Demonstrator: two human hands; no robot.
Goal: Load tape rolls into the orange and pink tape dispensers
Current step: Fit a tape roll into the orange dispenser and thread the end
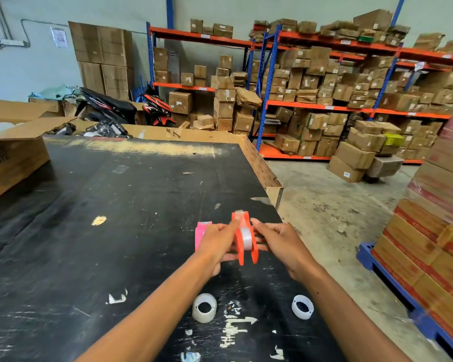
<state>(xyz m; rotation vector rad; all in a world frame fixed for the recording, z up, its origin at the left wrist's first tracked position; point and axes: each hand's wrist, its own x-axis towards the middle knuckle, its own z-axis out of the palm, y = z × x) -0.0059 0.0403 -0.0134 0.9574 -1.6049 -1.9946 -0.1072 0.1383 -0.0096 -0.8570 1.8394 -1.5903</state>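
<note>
An orange tape dispenser (246, 240) is held just above the black table (115, 205), with a clear tape roll (246, 239) seated between its two side walls. My left hand (217, 244) grips its left side, the forefinger reaching toward the cutter end. My right hand (277, 241) holds its right side. A pink tape dispenser (200, 231) stands on the table just left of my left hand, partly hidden by it. Nearer to me lie a clear tape roll (204, 307) and a white empty core ring (302, 307).
An open cardboard box (11, 158) sits at the table's left. The table's right edge runs close to my right hand, with concrete floor beyond. A blue pallet (403, 296) stacked with cartons stands at right. Shelving full of boxes (324, 87) fills the back.
</note>
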